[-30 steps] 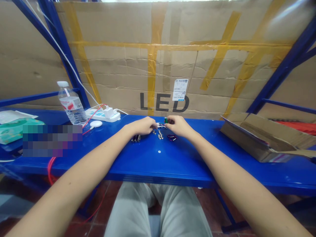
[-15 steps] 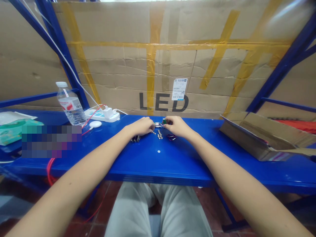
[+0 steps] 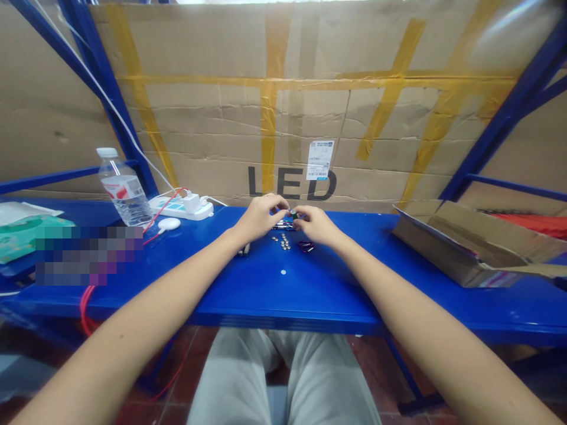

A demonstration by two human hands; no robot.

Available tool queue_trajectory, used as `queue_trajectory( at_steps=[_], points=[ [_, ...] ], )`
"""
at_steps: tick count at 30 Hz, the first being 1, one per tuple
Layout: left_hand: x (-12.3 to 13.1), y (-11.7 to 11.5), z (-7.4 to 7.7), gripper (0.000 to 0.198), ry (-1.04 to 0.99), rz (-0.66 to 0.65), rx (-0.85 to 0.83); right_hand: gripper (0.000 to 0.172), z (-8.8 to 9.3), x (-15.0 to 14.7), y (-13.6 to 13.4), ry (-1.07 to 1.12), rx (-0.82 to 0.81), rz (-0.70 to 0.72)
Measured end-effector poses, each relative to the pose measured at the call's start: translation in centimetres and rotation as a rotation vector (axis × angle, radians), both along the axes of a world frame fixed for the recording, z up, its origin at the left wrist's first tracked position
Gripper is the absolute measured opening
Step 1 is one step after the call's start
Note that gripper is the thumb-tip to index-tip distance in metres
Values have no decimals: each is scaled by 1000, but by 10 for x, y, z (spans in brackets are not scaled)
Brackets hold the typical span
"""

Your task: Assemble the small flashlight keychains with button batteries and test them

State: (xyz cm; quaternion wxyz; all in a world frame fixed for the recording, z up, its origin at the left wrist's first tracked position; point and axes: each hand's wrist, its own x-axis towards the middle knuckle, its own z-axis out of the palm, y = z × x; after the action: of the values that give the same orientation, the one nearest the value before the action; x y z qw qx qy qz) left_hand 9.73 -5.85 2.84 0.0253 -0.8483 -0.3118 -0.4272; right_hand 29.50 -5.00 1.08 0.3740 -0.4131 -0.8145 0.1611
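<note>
My left hand (image 3: 259, 217) and right hand (image 3: 315, 225) both pinch a green part (image 3: 293, 212) near the cells (image 3: 283, 241) on the table (image 3: 283, 295).

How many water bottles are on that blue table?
1. The water bottle stands at the left of the blue table, beside the white power strip, well left of the right hand pinching a small green part. The blurred patch could hide more.

Small green cylinder (image 3: 293, 212) held aloft (details too small); silver button cells (image 3: 283, 241) scattered just below.
</note>
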Motion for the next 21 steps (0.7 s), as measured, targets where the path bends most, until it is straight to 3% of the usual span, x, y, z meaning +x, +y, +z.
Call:
queue_trajectory(
  at_steps=[5,14,21],
  points=[
    [3,1,-4,10,83,-40,134,12,-2,-1,1,21,4,21],
    [2,2,-2,19,145,-119,167,17,-1,0,2,130,10,20],
    [1,-2,0,17,114,-38,109,19,-1,3,5,161,76,46]
  ],
)
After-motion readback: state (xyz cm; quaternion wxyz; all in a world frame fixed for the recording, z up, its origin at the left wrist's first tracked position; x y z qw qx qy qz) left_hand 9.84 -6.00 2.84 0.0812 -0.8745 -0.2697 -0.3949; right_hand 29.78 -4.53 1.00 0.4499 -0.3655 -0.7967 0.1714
